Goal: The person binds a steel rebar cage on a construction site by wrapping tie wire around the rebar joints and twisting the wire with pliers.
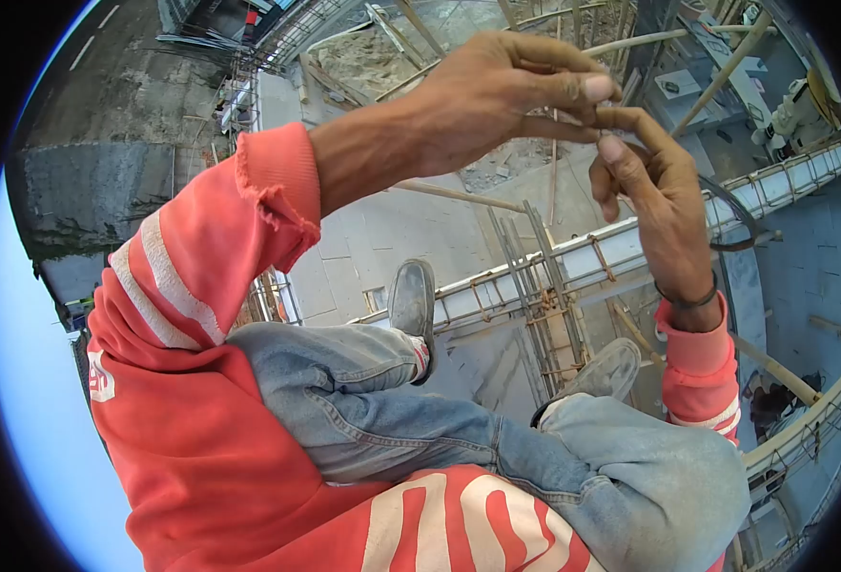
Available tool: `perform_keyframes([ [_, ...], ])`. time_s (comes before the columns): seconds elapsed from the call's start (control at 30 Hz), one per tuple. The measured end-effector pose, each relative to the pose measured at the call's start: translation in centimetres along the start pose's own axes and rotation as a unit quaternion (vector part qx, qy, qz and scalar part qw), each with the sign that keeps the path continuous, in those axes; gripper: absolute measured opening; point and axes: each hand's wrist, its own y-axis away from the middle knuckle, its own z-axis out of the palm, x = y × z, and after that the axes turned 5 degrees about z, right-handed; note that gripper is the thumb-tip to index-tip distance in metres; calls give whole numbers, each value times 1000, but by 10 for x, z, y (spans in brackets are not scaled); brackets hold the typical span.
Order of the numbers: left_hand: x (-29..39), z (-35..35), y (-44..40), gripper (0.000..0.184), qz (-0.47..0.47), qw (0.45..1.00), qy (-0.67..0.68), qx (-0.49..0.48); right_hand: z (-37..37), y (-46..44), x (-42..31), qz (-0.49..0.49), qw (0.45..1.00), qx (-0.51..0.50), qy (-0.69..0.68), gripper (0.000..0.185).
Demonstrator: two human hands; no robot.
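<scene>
Both my hands are raised in front of me, fingertips meeting. My left hand (497,100) is closed in a pinch, thumb against fingers. My right hand (664,181) also pinches, its thumb and forefinger touching the left fingertips. Whatever lies between them is too small to make out, perhaps a thin strand. Just beyond my right wrist is a dark curved strip (740,214), whose kind I cannot tell. Below the hands runs a beam's reinforcing steel cage (592,257), with several long bars (535,296) crossing it.
I sit high up, one shoe (412,300) near the steel cage and the other shoe (606,370) over the bars. Wooden poles (726,71) stand at the upper right. Grey block walling (363,248) lies below left. Another beam with steel (811,419) curves along the right.
</scene>
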Motion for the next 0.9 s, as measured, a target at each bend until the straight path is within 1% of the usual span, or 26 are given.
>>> perform_keyframes([
  [0.07,12,-28,32,51,-79,978,-189,-32,8,-2,12,68,998,-4,4,27],
  [0.1,36,-41,53,50,-123,959,-251,-40,10,7,-2,67,998,-6,-17,27],
  [0.13,39,-68,79,50,-137,936,-323,-41,4,11,2,98,994,13,-40,25],
  [0.17,31,-88,121,52,-184,938,-291,34,-5,15,3,134,988,34,-64,24],
  [0.2,16,-96,171,58,-293,920,-198,170,-14,18,1,115,991,32,-66,24],
  [0.23,-4,-103,226,55,-369,897,-141,200,-22,22,1,142,981,80,-108,23],
  [0.27,-37,-102,287,56,-422,877,-60,221,-30,24,1,170,966,127,-149,22],
  [0.3,-114,-116,366,52,-475,846,99,220,-37,26,1,159,967,124,-155,22],
  [0.33,-160,-86,417,52,-531,811,84,231,-43,25,0,154,960,161,-171,22],
  [0.37,-189,-53,447,52,-573,782,46,241,-48,23,-2,150,951,194,-187,22],
  [0.43,-237,16,492,52,-639,730,-27,244,-55,20,-3,130,953,191,-196,22],
  [0.5,-259,62,507,52,-658,707,-51,255,-55,16,-7,115,955,181,-205,22],
  [0.57,-266,85,510,52,-660,697,-54,274,-53,14,-9,123,956,163,-210,21],
  [0.63,-267,96,508,52,-655,696,-54,290,-49,13,-2,126,957,140,-221,19],
  [0.7,-267,104,506,51,-651,694,-56,301,-44,9,7,166,950,138,-227,19],
  [0.77,-267,109,504,51,-648,693,-58,310,-39,7,11,160,952,127,-229,19],
  [0.83,-264,112,502,51,-645,692,-63,317,-39,7,13,169,957,95,-218,20],
  [0.9,-264,121,502,51,-642,692,-68,324,-40,6,11,170,956,95,-221,21],
])
